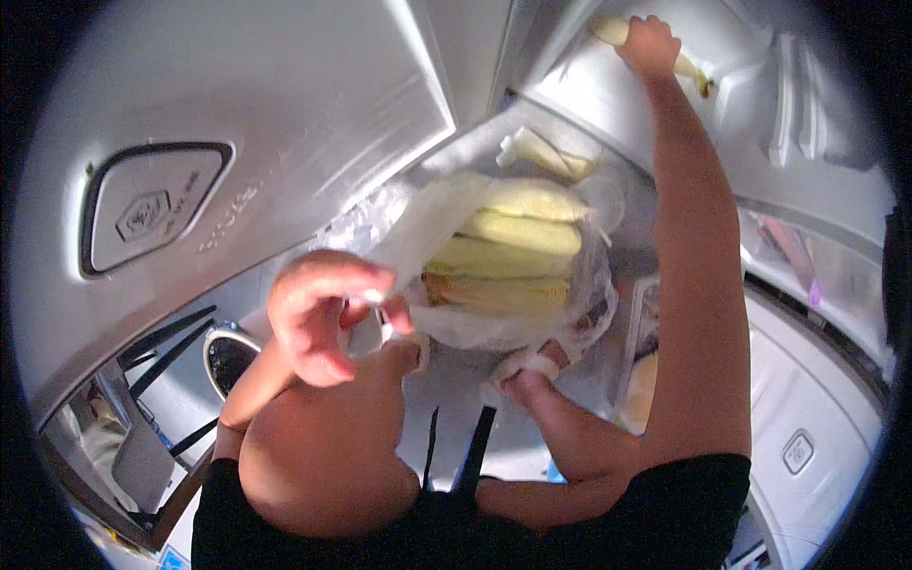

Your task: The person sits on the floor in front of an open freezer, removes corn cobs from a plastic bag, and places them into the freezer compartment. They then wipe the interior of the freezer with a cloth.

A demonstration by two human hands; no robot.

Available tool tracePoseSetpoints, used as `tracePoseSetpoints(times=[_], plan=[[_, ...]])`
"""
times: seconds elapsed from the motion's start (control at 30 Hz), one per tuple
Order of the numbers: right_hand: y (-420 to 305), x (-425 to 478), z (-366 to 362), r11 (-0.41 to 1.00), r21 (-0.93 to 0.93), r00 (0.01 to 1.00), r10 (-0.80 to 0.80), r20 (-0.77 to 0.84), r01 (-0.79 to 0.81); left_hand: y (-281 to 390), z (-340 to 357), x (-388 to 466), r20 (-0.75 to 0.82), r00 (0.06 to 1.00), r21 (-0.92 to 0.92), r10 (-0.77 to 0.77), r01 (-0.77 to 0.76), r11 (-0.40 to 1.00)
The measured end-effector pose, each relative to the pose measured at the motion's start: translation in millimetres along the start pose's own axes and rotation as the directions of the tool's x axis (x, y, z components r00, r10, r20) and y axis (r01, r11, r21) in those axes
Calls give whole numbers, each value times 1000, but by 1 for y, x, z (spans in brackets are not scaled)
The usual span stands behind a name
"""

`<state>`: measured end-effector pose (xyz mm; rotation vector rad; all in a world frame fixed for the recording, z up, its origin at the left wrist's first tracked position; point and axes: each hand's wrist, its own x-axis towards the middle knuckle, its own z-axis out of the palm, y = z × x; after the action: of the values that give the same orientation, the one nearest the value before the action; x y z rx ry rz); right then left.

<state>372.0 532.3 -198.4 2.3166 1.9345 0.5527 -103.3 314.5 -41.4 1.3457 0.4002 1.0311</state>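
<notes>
My right hand (648,46), stretched far up and forward, grips a pale ear of corn (610,30) whose brownish end sticks out past the wrist. It is against or just above the white moulded inner wall (581,85); contact cannot be told. My left hand (335,317) hangs in front of my knee with its fingers curled but apart, and nothing shows in it. Beyond it, a clear plastic bag (456,331) lies spread on the floor with several husked-looking, pale green ears of corn (524,235) side by side. A loose pale husk or ear (548,153) lies behind the bag.
A large white panel (299,92) with a diamond-shaped recess (160,206) slopes along the left. Moulded ridges (796,100) stand at the upper right. A clear container (638,349) is beside my right arm. A round dark-mouthed bin (229,356) stands at left. My slippered feet are near the bag.
</notes>
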Motion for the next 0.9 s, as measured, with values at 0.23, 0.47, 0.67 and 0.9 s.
tracePoseSetpoints(times=[0.23,0.47,0.67,0.9], plan=[[-10,-133,-74,843,491,975,-180,-128,220,14,18,3,-167,975,144,-148,172,975],[-99,-305,-248,717,692,902,-350,255,82,27,32,-2,-199,967,115,-159,184,976],[-161,-371,-202,619,709,796,-589,135,338,47,31,-15,-89,988,122,-129,140,983],[-119,-384,-232,716,693,951,-266,158,85,74,14,-47,32,975,444,-221,185,877]])
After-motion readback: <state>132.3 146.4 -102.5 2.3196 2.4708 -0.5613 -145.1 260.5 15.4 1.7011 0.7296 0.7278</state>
